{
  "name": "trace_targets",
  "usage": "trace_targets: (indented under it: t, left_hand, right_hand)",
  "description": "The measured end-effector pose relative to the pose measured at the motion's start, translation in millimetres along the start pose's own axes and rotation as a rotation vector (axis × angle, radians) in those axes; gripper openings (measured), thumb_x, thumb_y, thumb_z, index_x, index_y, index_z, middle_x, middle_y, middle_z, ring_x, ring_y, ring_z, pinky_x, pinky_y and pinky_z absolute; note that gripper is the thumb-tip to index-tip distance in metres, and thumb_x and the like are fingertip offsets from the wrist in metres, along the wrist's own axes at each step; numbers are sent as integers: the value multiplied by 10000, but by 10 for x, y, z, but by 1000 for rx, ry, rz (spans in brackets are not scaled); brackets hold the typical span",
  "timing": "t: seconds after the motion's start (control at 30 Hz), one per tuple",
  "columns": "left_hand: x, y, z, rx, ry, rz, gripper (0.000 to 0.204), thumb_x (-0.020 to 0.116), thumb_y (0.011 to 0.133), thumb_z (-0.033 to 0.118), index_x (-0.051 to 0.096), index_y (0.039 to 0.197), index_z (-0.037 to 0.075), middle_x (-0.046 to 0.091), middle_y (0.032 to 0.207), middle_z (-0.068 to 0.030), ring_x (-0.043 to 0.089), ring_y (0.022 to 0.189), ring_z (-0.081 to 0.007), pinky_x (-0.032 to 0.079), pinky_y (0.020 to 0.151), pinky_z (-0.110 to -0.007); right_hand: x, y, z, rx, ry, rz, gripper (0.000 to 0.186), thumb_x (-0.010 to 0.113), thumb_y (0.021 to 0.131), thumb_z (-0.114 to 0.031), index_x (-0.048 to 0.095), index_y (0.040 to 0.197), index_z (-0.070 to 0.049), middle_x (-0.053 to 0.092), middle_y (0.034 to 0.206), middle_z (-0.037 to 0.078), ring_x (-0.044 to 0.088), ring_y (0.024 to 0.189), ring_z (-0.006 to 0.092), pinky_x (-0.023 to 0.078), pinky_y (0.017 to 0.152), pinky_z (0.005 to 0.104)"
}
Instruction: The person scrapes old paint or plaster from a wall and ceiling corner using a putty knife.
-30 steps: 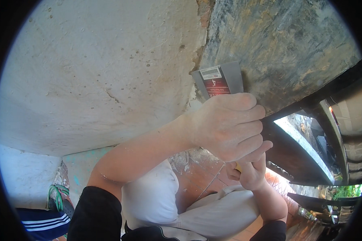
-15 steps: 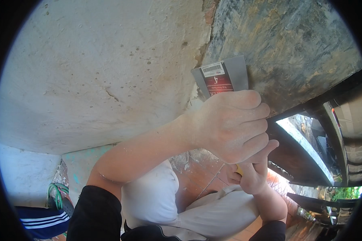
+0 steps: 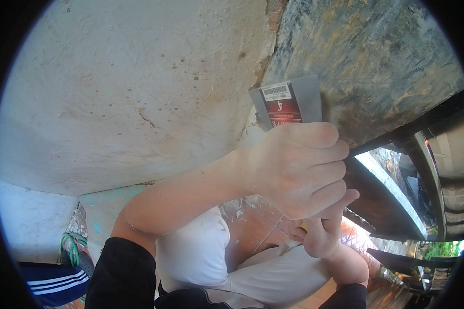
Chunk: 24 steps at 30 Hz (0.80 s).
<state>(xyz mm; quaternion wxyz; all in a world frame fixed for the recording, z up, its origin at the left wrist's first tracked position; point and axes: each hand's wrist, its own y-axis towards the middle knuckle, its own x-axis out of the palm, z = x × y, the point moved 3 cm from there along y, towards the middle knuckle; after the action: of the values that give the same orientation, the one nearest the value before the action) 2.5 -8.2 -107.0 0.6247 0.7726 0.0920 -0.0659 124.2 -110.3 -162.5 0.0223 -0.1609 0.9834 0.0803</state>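
Note:
A wide, flat scraper [image 3: 308,100] with a grey metal blade and a dark red label lies against the wall. Its blade is at the ragged border between whitish plaster [image 3: 139,67] and a darker, mottled grey-green patch [image 3: 366,62]. My left hand [image 3: 299,170] reaches across from the left, closed in a fist around the scraper just below the blade. Under it, my right hand [image 3: 322,234] is closed round the lower end of the handle, where a bit of yellow shows. Most of the handle is hidden by my fingers. Pale dust coats my left hand.
Dark curved slats of furniture [image 3: 386,195] stand close on the right. Below are my legs in light trousers [image 3: 273,273] over a reddish tiled floor [image 3: 258,221]. At lower left lie a green hose [image 3: 73,244] and dark blue striped cloth [image 3: 56,283].
Both hands and the scraper have slid slightly down along the plaster border. The grip is the same, and the view has shifted a little.

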Motion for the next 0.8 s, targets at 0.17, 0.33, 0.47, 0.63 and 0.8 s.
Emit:
trace_targets:
  t: [0.17,0.33,0.47,0.63,0.8]
  left_hand:
    - [-1,-27,-49,4,-10,-8,174,408,394,145,455,552,90,429,574,-16,500,581,-191,369,559,-299]
    - [-8,-39,-31,-31,-8,-4,161,412,395,152,436,547,104,423,565,-8,484,566,-177,358,555,-292]
    - [-29,-81,-15,-41,-5,-26,151,450,399,155,431,543,113,412,562,1,460,550,-168,342,544,-293]
    - [9,-149,-2,-35,-10,6,200,624,474,136,434,535,120,392,558,1,443,549,-168,309,528,-299]
    - [24,-183,8,-84,7,-12,291,710,666,101,453,530,121,364,560,0,414,548,-167,285,530,-303]
  right_hand:
    - [28,77,-30,60,136,124,284,421,995,-23,536,736,-3,445,543,-35,411,459,41,302,417,222]
    - [47,-5,-40,58,-84,78,476,362,1032,-32,153,1460,-27,523,724,57,415,479,61,387,515,209]
    - [75,73,-85,35,-200,158,219,442,985,-9,645,944,62,454,546,-29,446,477,56,322,445,228]
    - [122,34,-186,16,-429,134,150,456,996,-33,533,1052,83,557,703,39,479,553,76,411,814,210]
    - [110,42,-65,37,-337,198,157,440,994,-8,584,994,56,500,577,-1,482,518,71,384,637,217]
